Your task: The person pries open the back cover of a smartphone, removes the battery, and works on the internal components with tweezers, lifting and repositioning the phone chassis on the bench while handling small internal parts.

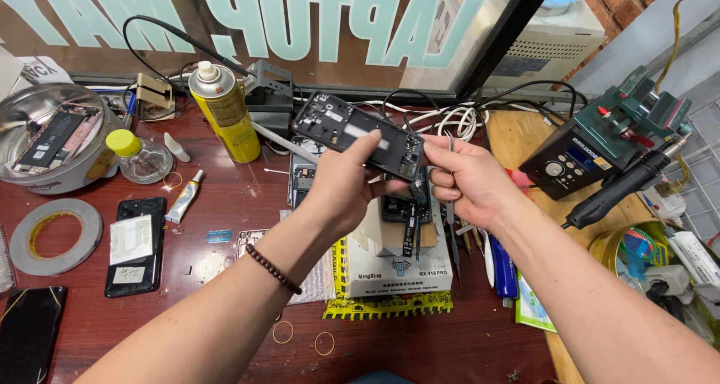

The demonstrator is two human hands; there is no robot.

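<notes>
A: Left hand (341,185)?

B: Closed around the lower edge of the black phone frame (358,134), thumb up on its face, holding it tilted above the desk.

A: Right hand (466,180)?

B: Just right of the frame, fingers curled, pinching metal tweezers (444,175) against the frame's right end. Yellow spray can (225,110) stands beyond the left hand.

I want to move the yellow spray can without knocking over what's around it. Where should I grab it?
Take the yellow spray can around its upper body, below the white nozzle, coming from the front. It stands upright and round, so a hand wraps it easily. A black holder and cables crowd the back, and a small yellow-capped bottle stands to its left.
</notes>
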